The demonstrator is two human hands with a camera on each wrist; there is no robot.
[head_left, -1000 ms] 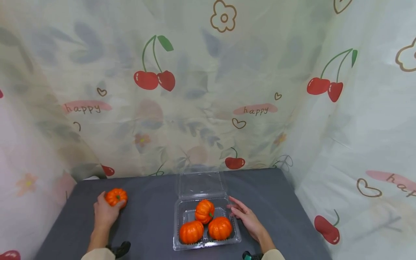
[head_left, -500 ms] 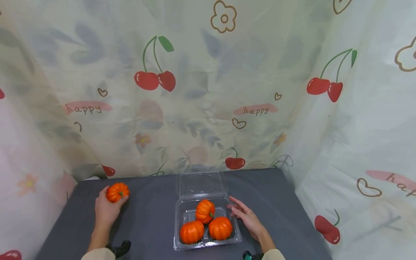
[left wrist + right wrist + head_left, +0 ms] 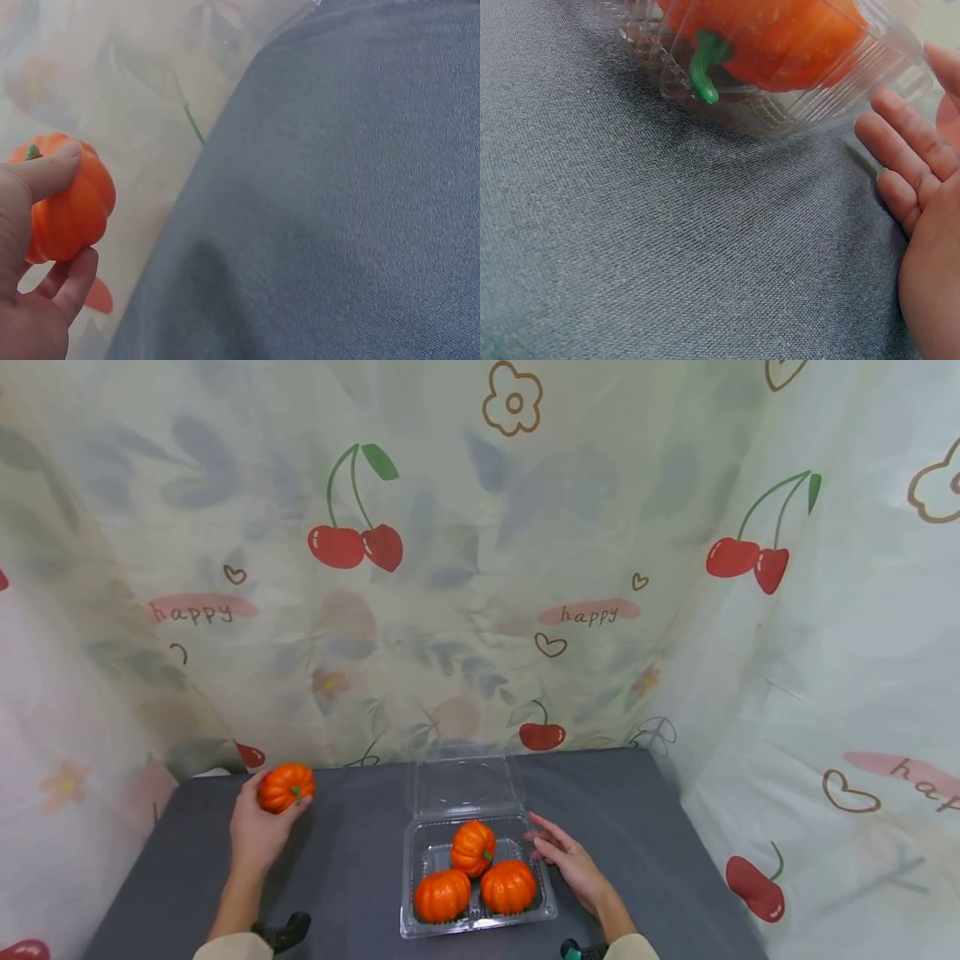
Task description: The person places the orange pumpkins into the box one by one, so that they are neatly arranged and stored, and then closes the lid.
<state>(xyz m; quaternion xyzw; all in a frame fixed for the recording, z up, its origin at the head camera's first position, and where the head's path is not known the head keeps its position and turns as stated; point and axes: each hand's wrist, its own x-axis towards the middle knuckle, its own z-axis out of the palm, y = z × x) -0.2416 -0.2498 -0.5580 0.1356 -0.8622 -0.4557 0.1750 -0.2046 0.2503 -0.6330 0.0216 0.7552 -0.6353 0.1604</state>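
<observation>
The orange pumpkin [image 3: 287, 787] sits between thumb and fingers of the person's left grip [image 3: 257, 832], which pinches it (thumb beside the green stem [image 3: 33, 152]) over the left part of the surface [image 3: 348, 860]. Well to the right, an open clear container [image 3: 450, 930] holds three more pumpkins [image 3: 508, 887], the right grip [image 3: 572, 865] loosely spread just beside its wall.

- The container [image 3: 408, 877] stood on the table [image 3: 345, 860], its lid [image 3: 465, 785] behind it.
- In it, the rear pumpkin [image 3: 472, 847] sat behind the left pumpkin [image 3: 442, 896] and the right pumpkin [image 3: 508, 887].
- Leftward, the fourth pumpkin [image 3: 287, 787] was in the left hand [image 3: 258, 833].
- The right hand [image 3: 576, 867] was beside the container's right edge.
- Behind the table hung a curtain [image 3: 465, 610].
</observation>
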